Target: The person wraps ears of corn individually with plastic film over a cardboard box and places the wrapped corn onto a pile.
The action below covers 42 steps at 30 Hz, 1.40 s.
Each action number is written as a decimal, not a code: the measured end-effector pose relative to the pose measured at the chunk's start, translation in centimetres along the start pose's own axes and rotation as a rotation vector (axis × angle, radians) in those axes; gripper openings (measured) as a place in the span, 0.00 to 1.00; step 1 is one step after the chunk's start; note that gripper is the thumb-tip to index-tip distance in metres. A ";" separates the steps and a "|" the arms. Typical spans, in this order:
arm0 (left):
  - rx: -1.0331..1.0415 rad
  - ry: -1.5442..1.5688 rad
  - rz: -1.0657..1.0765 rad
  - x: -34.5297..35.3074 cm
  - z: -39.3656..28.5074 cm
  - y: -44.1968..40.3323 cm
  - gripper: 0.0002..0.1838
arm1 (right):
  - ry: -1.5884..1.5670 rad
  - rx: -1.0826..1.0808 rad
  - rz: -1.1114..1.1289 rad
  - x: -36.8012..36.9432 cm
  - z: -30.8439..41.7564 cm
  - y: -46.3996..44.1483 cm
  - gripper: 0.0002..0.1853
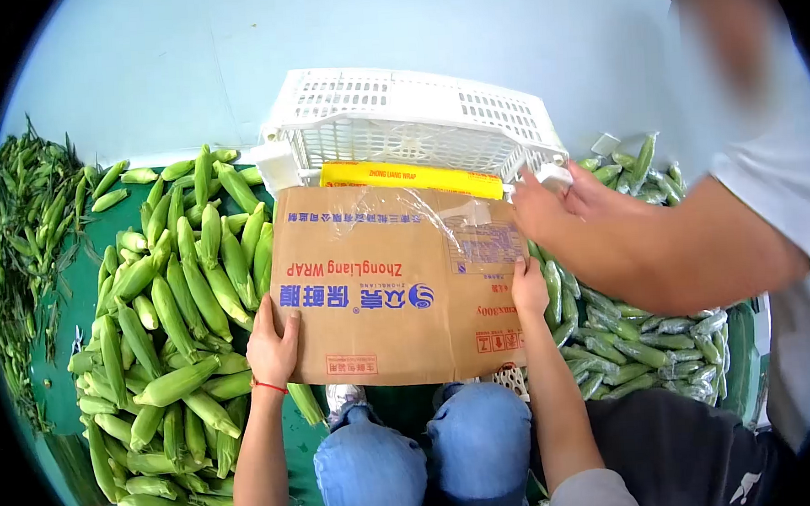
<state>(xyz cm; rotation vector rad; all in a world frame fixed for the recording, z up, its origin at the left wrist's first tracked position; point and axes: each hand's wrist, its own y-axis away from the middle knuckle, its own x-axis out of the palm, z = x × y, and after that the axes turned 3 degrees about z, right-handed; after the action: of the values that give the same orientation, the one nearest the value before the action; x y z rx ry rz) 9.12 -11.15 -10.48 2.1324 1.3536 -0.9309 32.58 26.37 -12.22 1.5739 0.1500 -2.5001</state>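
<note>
Brown cardboard [398,285] printed with upside-down red "ZhongLiang WRAP" is gripped by left fingers [266,315] and right fingers [521,272].

1. Green floor [63,363] carrying the load here, bare patches flashing through on the left and in the near middle.
2. Over on the left, a big heap of unwrapped corn [181,381], ears piled every which way, stretching from the near edge right to the far side!
3. Beyond it, at the extreme left, a tangled leafy green pile [26,273] runs up alongside.
4. Across to the right, glossy plastic-wrapped ears [625,344] packed in a broad pile, with more showing on the far side.
5. Near middle, a pale shoe [342,396] on the green, one unwrapped ear [307,403] just to its left.
</note>
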 end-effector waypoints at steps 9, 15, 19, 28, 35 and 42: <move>0.012 -0.026 -0.029 0.1 -0.1 0.1 0.32 | 0.005 -0.063 -0.002 0.3 -0.8 -0.5 0.26; 0.006 -0.013 -0.022 0.3 0.0 0.0 0.33 | 0.029 -0.004 0.029 -0.3 -0.1 -0.1 0.28; 0.019 -0.010 -0.050 0.4 0.4 0.0 0.33 | 0.028 -0.018 0.036 0.3 -0.6 -0.6 0.27; 0.020 -0.019 -0.026 0.1 0.2 0.0 0.34 | 0.072 -0.225 -0.107 3.0 -4.4 -2.7 0.28; 0.032 -0.028 -0.040 0.2 0.4 0.0 0.34 | 0.043 -0.324 -0.149 3.1 -4.4 -2.9 0.24; 0.025 -0.013 -0.037 0.2 0.4 0.0 0.33 | 0.631 -1.408 0.414 -8.8 7.2 2.7 0.24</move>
<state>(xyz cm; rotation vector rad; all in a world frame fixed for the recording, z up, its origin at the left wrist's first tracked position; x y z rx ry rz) 9.05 -11.22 -10.91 2.1223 1.3866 -0.9799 30.52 23.30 -1.10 1.3292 1.1748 -0.9234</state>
